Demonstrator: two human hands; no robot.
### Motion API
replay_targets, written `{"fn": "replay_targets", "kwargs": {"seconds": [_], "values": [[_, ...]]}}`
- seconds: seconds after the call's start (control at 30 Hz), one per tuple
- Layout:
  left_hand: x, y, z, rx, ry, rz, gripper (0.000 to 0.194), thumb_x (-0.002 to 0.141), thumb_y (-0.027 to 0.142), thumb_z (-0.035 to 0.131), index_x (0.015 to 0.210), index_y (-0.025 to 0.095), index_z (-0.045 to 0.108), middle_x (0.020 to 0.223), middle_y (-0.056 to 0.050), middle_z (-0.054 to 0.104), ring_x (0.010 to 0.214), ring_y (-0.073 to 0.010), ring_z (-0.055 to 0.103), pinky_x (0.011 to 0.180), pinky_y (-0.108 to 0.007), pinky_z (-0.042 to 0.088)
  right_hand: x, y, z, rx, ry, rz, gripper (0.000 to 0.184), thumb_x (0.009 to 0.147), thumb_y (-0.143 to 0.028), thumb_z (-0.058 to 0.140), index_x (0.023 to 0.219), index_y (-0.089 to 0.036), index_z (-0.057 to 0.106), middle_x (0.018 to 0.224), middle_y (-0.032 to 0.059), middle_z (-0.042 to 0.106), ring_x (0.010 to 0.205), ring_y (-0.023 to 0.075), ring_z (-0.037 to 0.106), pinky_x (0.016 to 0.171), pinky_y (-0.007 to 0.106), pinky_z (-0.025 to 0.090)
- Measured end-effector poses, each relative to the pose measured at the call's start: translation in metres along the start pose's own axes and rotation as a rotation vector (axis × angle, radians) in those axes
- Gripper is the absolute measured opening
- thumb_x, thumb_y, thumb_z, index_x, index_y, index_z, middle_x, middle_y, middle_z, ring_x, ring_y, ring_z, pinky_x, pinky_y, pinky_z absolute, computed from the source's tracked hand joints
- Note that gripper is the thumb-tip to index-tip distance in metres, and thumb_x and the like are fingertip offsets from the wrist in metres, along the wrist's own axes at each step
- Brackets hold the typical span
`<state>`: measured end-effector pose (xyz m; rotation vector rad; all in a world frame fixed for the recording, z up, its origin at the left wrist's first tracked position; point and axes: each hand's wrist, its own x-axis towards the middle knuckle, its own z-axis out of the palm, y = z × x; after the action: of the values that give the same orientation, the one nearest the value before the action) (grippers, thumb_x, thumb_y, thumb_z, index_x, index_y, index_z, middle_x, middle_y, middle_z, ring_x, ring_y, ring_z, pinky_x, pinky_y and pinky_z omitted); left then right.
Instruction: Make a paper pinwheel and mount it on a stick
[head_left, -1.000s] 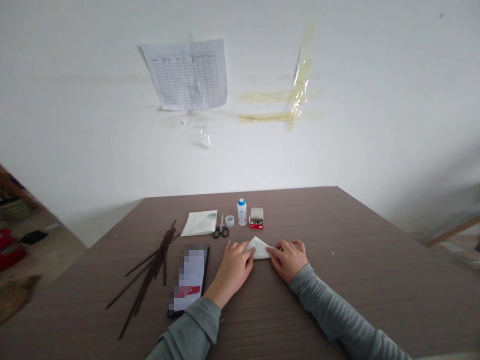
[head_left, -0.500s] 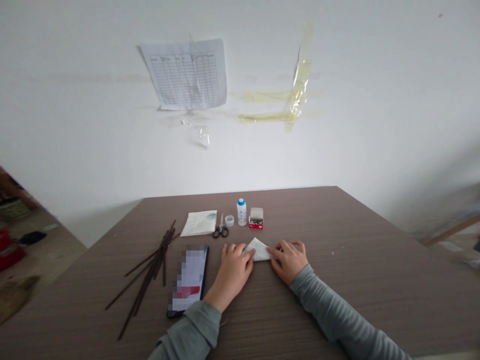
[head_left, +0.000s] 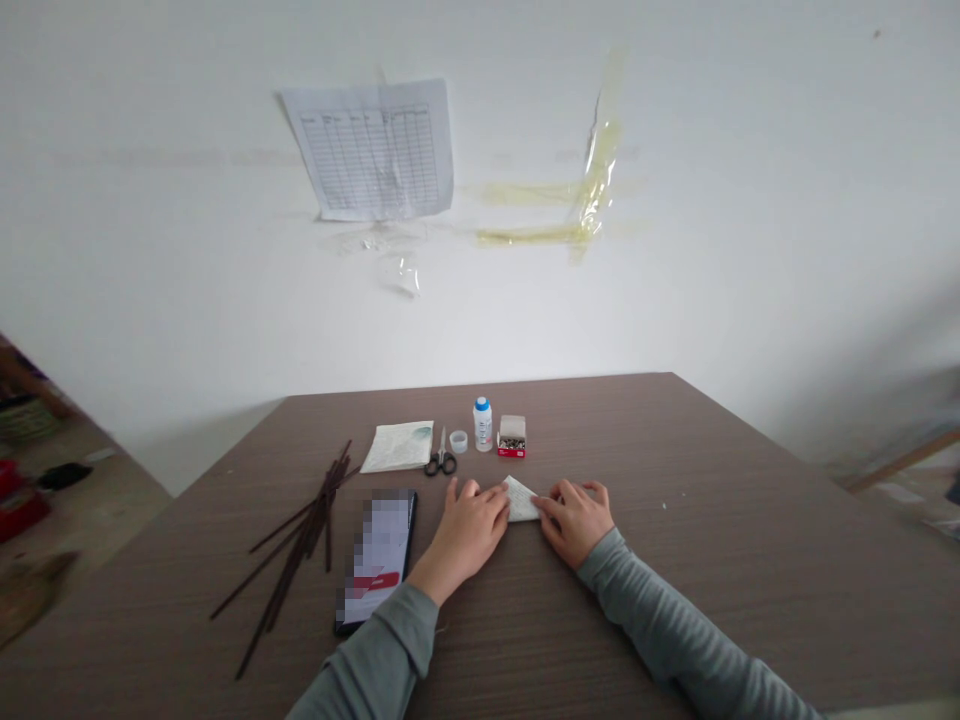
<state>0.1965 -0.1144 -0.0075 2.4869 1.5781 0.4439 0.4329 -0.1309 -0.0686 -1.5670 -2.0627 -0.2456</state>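
a small, folded triangle of white paper (head_left: 523, 502) lies on the brown wood-grain table (head_left: 735, 580), in front of the open red box (head_left: 512, 450). the left hand (head_left: 469, 525) lies over its left side; the right hand (head_left: 577, 522) touches its right corner. i cannot tell whether either pinches it.
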Motion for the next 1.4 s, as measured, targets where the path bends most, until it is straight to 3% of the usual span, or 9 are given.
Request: {"fn": "replay_targets", "kwargs": {"seconds": [0.17,0.27,0.63,0.97,1.1,1.4], "values": [[0.001,-0.003,0.0,0.014,-0.064,0.029,0.044,0.125,0.02,0.064,0.155,0.032,0.094,0.174,-0.011,0.089,0.146,-0.0402,0.079,0.152,-0.084,0.045,0.0,-0.001,-0.003,-0.031,0.035,-0.026,0.035,0.111,-0.017,0.079,0.126,-0.036,0.104,0.116,0.0062,0.093,0.11,0.0284,0.083,0.12,0.052,0.052],[0.001,-0.004,0.002,0.025,-0.059,0.035,0.05,0.125,0.023,0.062,0.163,0.035,0.091,0.176,-0.01,0.088,0.147,-0.0406,0.078,0.152,-0.082,0.046,0.0,-0.002,-0.004,-0.047,0.026,-0.026,0.034,0.111,-0.017,0.08,0.126,-0.037,0.104,0.116,0.006,0.093,0.11,0.0286,0.083,0.121,0.052,0.051],[0.002,-0.005,0.008,-0.002,0.029,0.004,0.041,0.122,0.023,0.072,0.149,0.039,0.098,0.166,-0.008,0.093,0.128,-0.0372,0.08,0.142,-0.074,0.056,0.0,0.0,0.001,-0.02,0.03,-0.015,0.037,0.113,-0.016,0.077,0.13,-0.036,0.103,0.117,0.0066,0.093,0.109,0.029,0.083,0.124,0.053,0.049],[0.002,-0.006,0.012,0.014,0.013,0.002,0.045,0.123,0.023,0.069,0.154,0.041,0.096,0.17,-0.008,0.091,0.136,-0.0396,0.079,0.146,-0.083,0.051,0.001,0.0,0.0,0.015,-0.017,0.01,0.038,0.114,-0.016,0.075,0.129,-0.035,0.104,0.12,0.0076,0.094,0.112,0.0284,0.084,0.126,0.054,0.05],[0.003,-0.007,0.011,0.039,-0.013,0.01,0.048,0.124,0.026,0.065,0.16,0.04,0.094,0.172,-0.009,0.09,0.138,-0.0397,0.077,0.146,-0.081,0.051,0.001,-0.001,-0.002,0.006,0.005,-0.005,0.039,0.113,-0.017,0.073,0.127,-0.036,0.104,0.118,0.007,0.094,0.11,0.029,0.083,0.123,0.054,0.051],[-0.001,-0.003,0.008,0.015,0.027,-0.039,0.042,0.122,0.024,0.074,0.152,0.04,0.099,0.169,-0.01,0.091,0.14,-0.0438,0.082,0.145,-0.082,0.052,0.0,-0.002,-0.004,-0.032,0.024,-0.018,0.038,0.112,-0.016,0.076,0.129,-0.036,0.103,0.118,0.0063,0.093,0.11,0.0287,0.082,0.12,0.051,0.051]]}}
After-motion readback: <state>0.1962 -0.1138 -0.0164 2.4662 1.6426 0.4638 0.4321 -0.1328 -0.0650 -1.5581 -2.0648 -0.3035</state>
